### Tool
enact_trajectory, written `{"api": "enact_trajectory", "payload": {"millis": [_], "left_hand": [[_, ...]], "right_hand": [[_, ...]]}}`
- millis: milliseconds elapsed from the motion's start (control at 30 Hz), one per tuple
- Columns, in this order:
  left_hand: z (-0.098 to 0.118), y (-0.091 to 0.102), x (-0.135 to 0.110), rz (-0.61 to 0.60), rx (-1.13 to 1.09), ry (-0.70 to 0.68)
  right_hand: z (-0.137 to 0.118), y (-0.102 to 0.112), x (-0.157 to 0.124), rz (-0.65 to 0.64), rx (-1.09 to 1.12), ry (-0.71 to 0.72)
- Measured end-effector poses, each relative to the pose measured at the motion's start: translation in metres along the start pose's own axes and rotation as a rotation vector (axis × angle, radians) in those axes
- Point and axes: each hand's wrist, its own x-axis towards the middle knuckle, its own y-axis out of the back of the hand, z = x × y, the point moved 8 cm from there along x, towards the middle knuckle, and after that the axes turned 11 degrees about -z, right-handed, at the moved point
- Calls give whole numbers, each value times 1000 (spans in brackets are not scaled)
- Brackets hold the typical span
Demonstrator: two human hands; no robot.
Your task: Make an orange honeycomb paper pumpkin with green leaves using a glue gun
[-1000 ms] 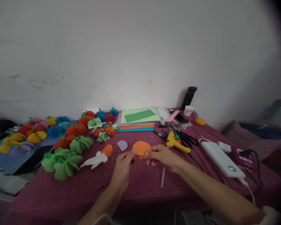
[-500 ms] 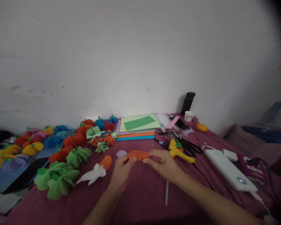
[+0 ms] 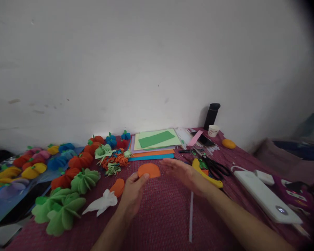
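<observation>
An orange felt piece, flat and rounded, is pinched at its left edge between the thumb and fingers of my left hand. My right hand is apart from the piece, just to its right, with its fingers stretched out and holding nothing. Close beyond that hand lies a yellow glue gun, partly covered by it. Left of my left hand, another orange felt piece lies beside a crumpled white tissue. A thin pale glue stick rests on the cloth below my right hand.
Felt pumpkins in several colours crowd the left side, near a heap of scraps. Felt sheets are stacked at the back. Black scissors, a paper cup, a black bottle and a white power bank stand or lie at right.
My right hand has let go of the orange felt piece and moved right, its fingers now straight. The piece, narrow between both hands before, now shows its flat face in my left hand.
</observation>
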Motion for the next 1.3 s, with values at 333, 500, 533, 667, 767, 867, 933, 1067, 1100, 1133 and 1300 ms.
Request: {"api": "enact_trajectory", "payload": {"millis": [333, 500, 533, 667, 767, 867, 933, 1067, 1100, 1133, 1300], "left_hand": [[-9, -1, 9, -29, 370, 19], [-15, -3, 10, -33, 432, 49], [-17, -3, 10, -37, 411, 70], [-25, 1, 11, -19, 280, 109], [-31, 4, 10, -7, 173, 137], [-36, 5, 10, -15, 165, 151], [-37, 6, 9, -18, 198, 149], [-38, 5, 9, -21, 258, 157], [-38, 5, 9, -21, 279, 157], [-38, 5, 9, -21, 307, 153], [-35, 5, 9, -14, 515, 104]], "right_hand": [[11, 8, 12, 259, -409, -142], [20, 12, 9, 307, -517, -224], [21, 12, 9, 292, -510, -231], [22, 11, 9, 141, -379, -216], [25, 14, 6, 115, -288, -242], [28, 11, 5, 108, -392, -248], [31, 7, 5, 101, -490, -251], [38, 5, 5, 120, -547, -286], [38, 4, 5, 112, -545, -284], [37, 2, 5, 102, -536, -276], [27, 3, 7, 119, -473, -186]]}}
